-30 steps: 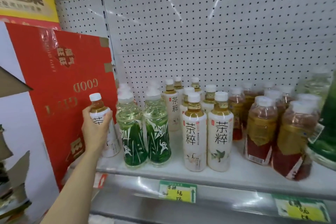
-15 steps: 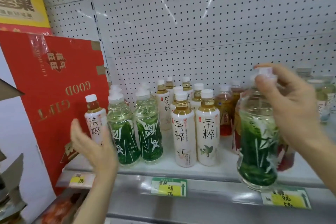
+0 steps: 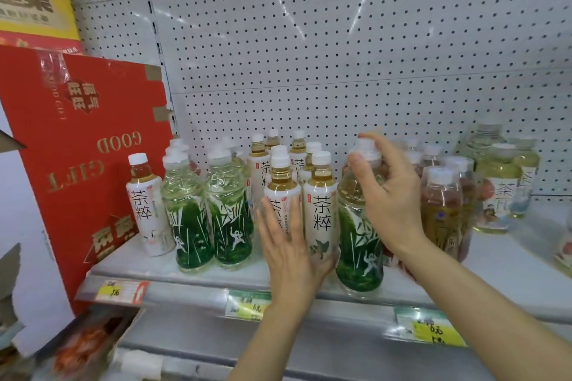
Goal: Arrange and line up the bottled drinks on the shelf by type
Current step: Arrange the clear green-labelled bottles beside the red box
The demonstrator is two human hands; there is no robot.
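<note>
My right hand (image 3: 390, 198) grips a green bamboo-label bottle (image 3: 359, 250) by its neck and shoulder; it stands at the shelf's front edge, right of two white-label tea bottles (image 3: 322, 210). My left hand (image 3: 291, 247) lies flat with straight fingers against the front of those two white bottles. Two more green bamboo bottles (image 3: 193, 219) stand to the left, with a lone white-label tea bottle (image 3: 148, 207) at the far left. More white-label bottles fill the rows behind.
A red gift carton (image 3: 77, 158) leans at the shelf's left end. Reddish-brown tea bottles (image 3: 442, 210) and pale yellow-green ones (image 3: 498, 189) stand on the right. The white shelf (image 3: 253, 281) carries price tags (image 3: 247, 306) on its front rail. Pegboard backs the shelf.
My right hand brought the green bamboo bottle leftward and down onto the shelf beside the white bottles. My left hand moved right from the lone white bottle to the two front white bottles.
</note>
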